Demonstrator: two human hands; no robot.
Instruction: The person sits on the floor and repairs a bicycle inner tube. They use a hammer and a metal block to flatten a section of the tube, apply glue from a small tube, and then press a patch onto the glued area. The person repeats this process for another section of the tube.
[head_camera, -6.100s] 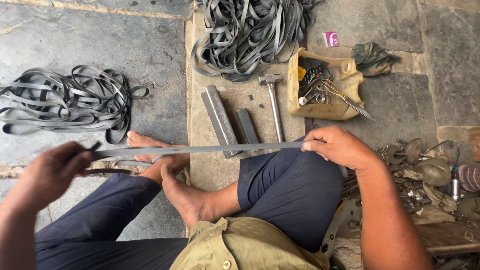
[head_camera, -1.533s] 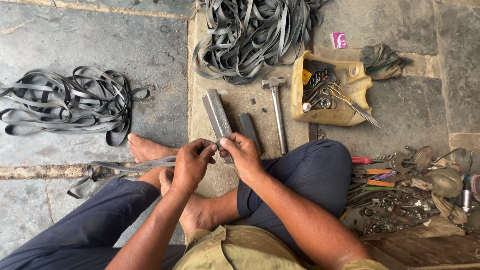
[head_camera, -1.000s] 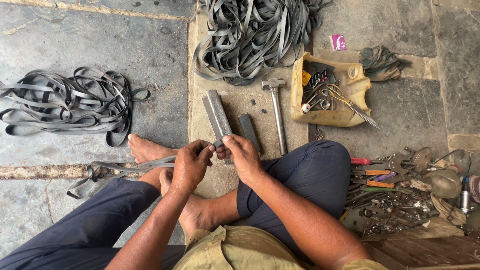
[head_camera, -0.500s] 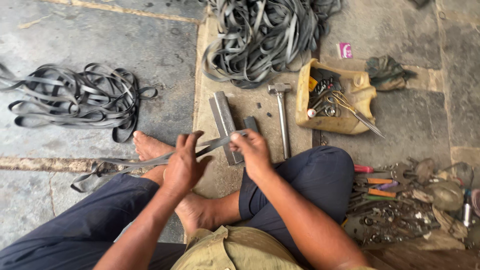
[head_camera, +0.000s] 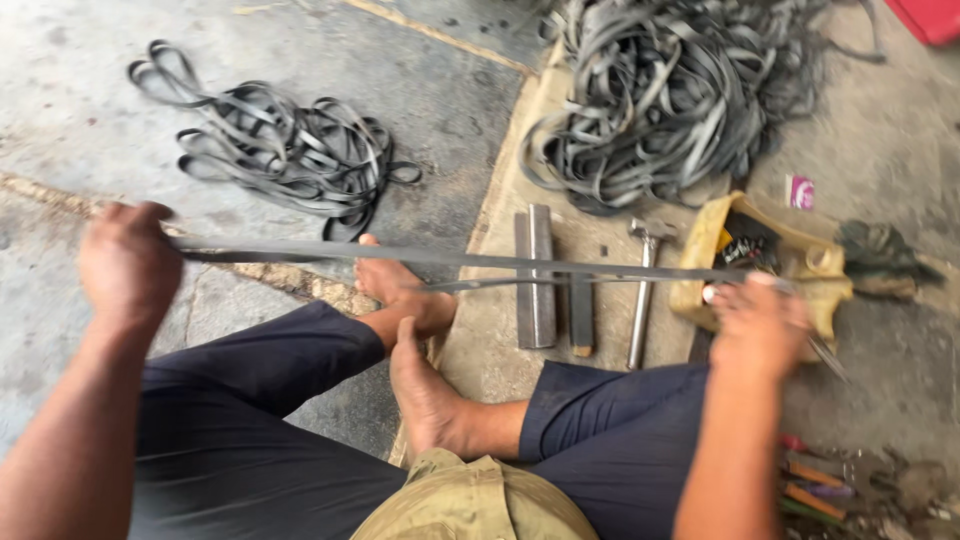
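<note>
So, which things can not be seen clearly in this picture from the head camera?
- Right hand: motion blur hides how its fingers grip the grey strip.
- Yellow container: its contents are covered by that hand and blurred.
- Small tools: cut off by the bottom edge, too blurred to identify.
- Red object: cut off by the top corner.

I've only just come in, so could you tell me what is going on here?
A person sits cross-legged on the ground, holding a long grey strip stretched level between both hands: the left hand grips one end, the right hand the other. Beyond the feet lie metal bars and a hammer, with two piles of strips further off.
</note>
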